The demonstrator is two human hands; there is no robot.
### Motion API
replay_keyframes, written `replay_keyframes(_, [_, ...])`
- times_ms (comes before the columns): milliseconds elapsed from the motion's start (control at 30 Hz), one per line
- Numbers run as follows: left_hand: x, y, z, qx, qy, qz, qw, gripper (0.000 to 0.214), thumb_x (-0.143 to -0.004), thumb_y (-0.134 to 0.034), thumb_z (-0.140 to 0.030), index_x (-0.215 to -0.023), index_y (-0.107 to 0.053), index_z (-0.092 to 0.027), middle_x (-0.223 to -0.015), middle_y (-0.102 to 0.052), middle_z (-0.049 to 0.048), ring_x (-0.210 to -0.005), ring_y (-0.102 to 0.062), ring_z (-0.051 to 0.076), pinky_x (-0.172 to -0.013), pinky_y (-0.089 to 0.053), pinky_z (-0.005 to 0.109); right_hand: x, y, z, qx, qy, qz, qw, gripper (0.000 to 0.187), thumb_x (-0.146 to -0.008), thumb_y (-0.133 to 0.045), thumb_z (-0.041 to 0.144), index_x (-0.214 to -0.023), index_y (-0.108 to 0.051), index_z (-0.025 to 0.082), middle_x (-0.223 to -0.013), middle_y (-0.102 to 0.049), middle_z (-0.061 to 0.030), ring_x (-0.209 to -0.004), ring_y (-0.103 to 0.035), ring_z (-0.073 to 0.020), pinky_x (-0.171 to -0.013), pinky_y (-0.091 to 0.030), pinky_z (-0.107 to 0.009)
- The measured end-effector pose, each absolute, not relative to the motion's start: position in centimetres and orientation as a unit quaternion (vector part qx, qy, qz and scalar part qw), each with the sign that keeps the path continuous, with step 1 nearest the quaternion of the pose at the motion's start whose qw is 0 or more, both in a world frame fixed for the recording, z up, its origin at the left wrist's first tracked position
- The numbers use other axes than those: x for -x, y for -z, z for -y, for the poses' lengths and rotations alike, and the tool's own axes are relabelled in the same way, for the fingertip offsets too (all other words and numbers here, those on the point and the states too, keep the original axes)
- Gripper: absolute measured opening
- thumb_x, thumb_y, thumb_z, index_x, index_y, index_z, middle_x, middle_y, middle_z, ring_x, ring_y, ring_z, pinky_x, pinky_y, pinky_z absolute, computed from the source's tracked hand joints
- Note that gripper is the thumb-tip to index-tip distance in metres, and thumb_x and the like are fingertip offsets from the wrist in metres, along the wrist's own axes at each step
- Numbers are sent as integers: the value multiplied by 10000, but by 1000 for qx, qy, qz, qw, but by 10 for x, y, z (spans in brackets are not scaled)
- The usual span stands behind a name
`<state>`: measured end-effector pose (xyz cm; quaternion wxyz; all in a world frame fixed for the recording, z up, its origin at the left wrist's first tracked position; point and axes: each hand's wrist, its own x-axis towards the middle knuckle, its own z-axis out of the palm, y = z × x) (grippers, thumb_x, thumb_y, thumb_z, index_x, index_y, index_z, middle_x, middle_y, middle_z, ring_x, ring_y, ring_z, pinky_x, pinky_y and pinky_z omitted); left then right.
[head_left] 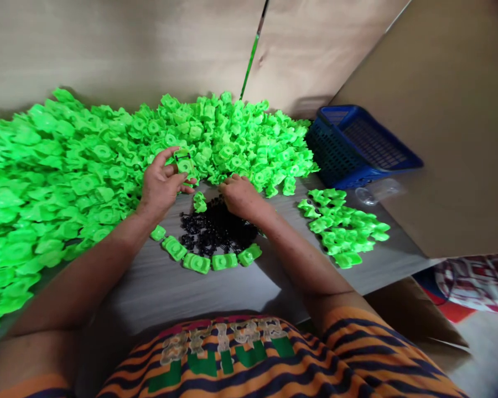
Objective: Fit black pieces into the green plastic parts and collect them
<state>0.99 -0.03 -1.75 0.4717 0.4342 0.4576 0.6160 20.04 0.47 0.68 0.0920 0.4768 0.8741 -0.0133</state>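
Left of the frame's centre, the left hand (160, 185) grips a green car-shaped piece (185, 166) with a black part (183, 157) across it. At centre, the right hand (241, 196) curls over a black pile (219, 226); I cannot tell whether its fingers pinch anything.

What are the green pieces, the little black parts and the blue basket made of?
Green pieces: probably moulded plastic, fairly glossy, judging by the bright even colour, highlights and repeated shape. Black parts: maybe plastic, going by the uniform black, but too small to rule out metal or judge finish. Blue basket: likely rigid plastic, slight sheen, with a regular grid of openings.
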Motion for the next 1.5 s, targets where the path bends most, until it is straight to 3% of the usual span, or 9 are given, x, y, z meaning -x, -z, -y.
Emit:
replay_keyframes(167, [-15, 20, 4, -434, -605, -455, 488, 603, -681, -731, -123, -1264, -605, -210, -863, -714, 20, -884, -788, 277, -658, -671, 349, -198, 7, -11, -476, 28, -875, 87, 393, -950, -462, 27, -1246, -710, 94, -1204, -724, -221, -1208, -641, -312, -872, -490, -347])
replay_keyframes(400, [-21, 20, 8, -451, -582, -459, 496, 635, -668, -738, -173, -1285, -587, -172, -767, -691, -6, -706, -768, 231, -511, -602, 259, -198, 9, -14, -489, 25, -866, 101, 363, -967, -468, 62, -1188, -753, 107, -1170, -751, -223, -1149, -702, -319, -850, -522, -350])
replay_keyframes(600, [-22, 18, 12, -443, -568, -449, 529, 662, -672, -728, -177, -1314, -567, -182, -688, -645, -56, -687, -770, 215, -555, -630, 279, -202, 6, -14, -494, 22, -865, 82, 345, -939, -489, 43, -1163, -746, 101, -1144, -754, -217, -1104, -706, -307, -791, -482, -330])
replay_keyframes(767, [-20, 18, 14, -442, -557, -424, 561, 743, -623, -671, -132, -1352, -541, -192, -889, -755, 16, -804, -786, 226, -646, -666, 324, -219, -7, -18, -504, 81, -858, -48, 226, -893, -530, 47, -909, -728, 154, -936, -750, -125, -830, -651, -218, -672, -382, -296])
replay_keyframes(867, [-21, 16, 16, -440, -556, -426, 562, 742, -607, -675, -126, -1333, -537, -196, -937, -765, 24, -862, -785, 238, -691, -677, 354, -227, -11, -22, -480, 208, -832, -187, 159, -824, -558, 73, -734, -637, 178, -681, -616, -9, -639, -513, -141, -619, -327, -269])
replay_keyframes(967, [-24, 15, 17, -439, -558, -424, 562, 746, -585, -697, -128, -1309, -532, -197, -952, -767, 26, -882, -780, 240, -705, -677, 355, -223, -6, -20, -422, 380, -761, -313, 96, -807, -598, 200, -713, -580, 192, -602, -509, 47, -565, -421, -103, -582, -314, -253])
replay_keyframes(1067, [-26, 15, 18, -447, -561, -413, 561, 761, -572, -710, -138, -1309, -526, -195, -974, -770, 37, -915, -778, 250, -729, -679, 362, -206, 4, -13, -391, 478, -681, -395, 146, -795, -616, 324, -729, -564, 204, -627, -525, 47, -565, -426, -99, -572, -340, -252])
replay_keyframes(1233, [-27, 19, 18, -456, -572, -403, 549, 766, -553, -682, -110, -1295, -523, -209, -1019, -777, 30, -948, -778, 249, -787, -679, 388, -183, 21, -1, -391, 473, -621, -488, 192, -788, -625, 380, -724, -546, 218, -651, -515, 42, -587, -436, -107, -583, -368, -263])
replay_keyframes(1500, [-30, 19, 20, -462, -573, -404, 544, 712, -584, -740, -148, -1267, -550, -205, -928, -781, 4, -877, -778, 223, -798, -672, 373, -178, 31, 0, -402, 411, -625, -528, 205, -831, -605, 395, -736, -538, 225, -680, -516, 29, -643, -465, -125, -621, -408, -276])
